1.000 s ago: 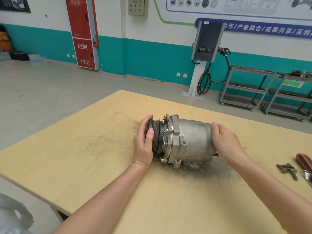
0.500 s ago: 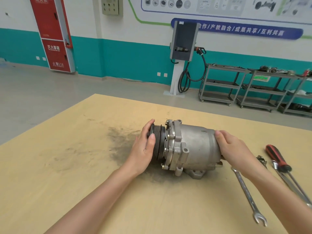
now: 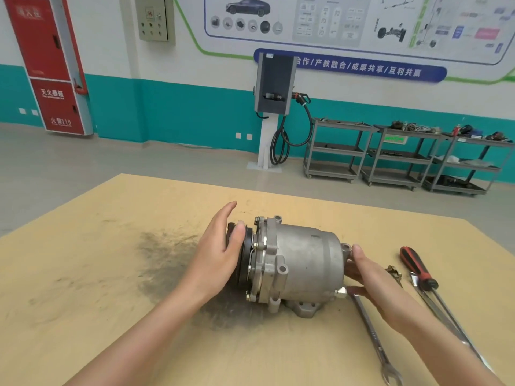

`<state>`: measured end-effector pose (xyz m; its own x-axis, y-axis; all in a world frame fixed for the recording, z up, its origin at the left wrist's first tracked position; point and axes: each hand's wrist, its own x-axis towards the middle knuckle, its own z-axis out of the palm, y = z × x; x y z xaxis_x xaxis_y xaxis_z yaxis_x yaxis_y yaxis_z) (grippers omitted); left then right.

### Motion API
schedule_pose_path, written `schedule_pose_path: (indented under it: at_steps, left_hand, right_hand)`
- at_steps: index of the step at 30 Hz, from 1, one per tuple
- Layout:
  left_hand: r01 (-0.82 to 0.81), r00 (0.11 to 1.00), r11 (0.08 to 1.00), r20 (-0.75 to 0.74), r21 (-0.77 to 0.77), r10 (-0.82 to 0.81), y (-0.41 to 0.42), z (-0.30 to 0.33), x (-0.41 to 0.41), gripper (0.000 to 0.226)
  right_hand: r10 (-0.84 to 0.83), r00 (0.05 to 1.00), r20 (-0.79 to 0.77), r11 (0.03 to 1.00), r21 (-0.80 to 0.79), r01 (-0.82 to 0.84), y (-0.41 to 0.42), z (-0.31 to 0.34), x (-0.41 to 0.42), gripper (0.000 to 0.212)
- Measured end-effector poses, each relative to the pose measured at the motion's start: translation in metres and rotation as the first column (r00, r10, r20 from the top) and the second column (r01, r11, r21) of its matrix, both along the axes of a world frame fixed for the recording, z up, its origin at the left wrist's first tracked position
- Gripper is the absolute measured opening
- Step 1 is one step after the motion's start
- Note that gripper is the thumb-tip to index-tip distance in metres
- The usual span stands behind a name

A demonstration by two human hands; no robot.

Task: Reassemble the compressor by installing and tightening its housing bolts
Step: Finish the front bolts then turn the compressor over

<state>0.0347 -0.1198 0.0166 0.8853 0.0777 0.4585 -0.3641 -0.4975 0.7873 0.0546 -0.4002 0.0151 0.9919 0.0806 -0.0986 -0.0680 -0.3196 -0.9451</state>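
A grey cast-aluminium compressor (image 3: pixel 301 263) with a black grooved pulley (image 3: pixel 245 254) at one end is lying on its side near the middle of a pale wooden tabletop (image 3: pixel 83 302), its mounting foot resting on the wood beside a dark smudge of grime (image 3: pixel 167 260). Small hex-head housing bolts (image 3: pixel 257 220) are sitting around the flange just behind the pulley.

The left hand (image 3: pixel 220 252) is standing edge-up at the pulley end with its fingers straight and held together, thumb lying over the pulley rim; it is closed round nothing — the palm is facing the pulley face, touching or just off it (the hand itself is hiding the contact). The right hand (image 3: pixel 373 285) is reaching in at the opposite, rear end, fingers extended and only loosely bent, the fingertips (image 3: pixel 355 250) resting against the rear cover beside a small lug. Neither hand is gripping anything, so the compressor is lying between the two flat hands.

A long steel combination spanner (image 3: pixel 370 338) is lying on the table just under the right wrist, its near end close to the compressor's rear fitting. Further right, a red-and-black-handled screwdriver (image 3: pixel 416 267) is lying beside a few small metal pieces (image 3: pixel 393 271) — too small to tell what they are.
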Motion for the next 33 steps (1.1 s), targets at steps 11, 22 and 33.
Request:
schedule_pose_path:
  at_steps: [11,22,33]
  left_hand:
    - [-0.140,0.990,0.982,-0.016,0.124,0.143,-0.011,0.007,0.021,0.036]
    - [-0.203,0.974,0.979,-0.107,-0.026,0.199,0.010,0.000,0.015,0.036]
    - [-0.193,0.972,0.979,-0.149,-0.060,0.182,0.010,0.007,0.018,0.046]
  right_hand:
    - [-0.164,0.978,0.129,0.924,0.368,0.106,0.047,-0.014,0.001,0.060]
    - [-0.117,0.966,0.231,0.988,0.128,0.089,0.071,0.025,0.022,0.044]
    - [-0.171,0.980,0.105,0.974,0.165,0.153,0.074,0.028,0.034,0.039]
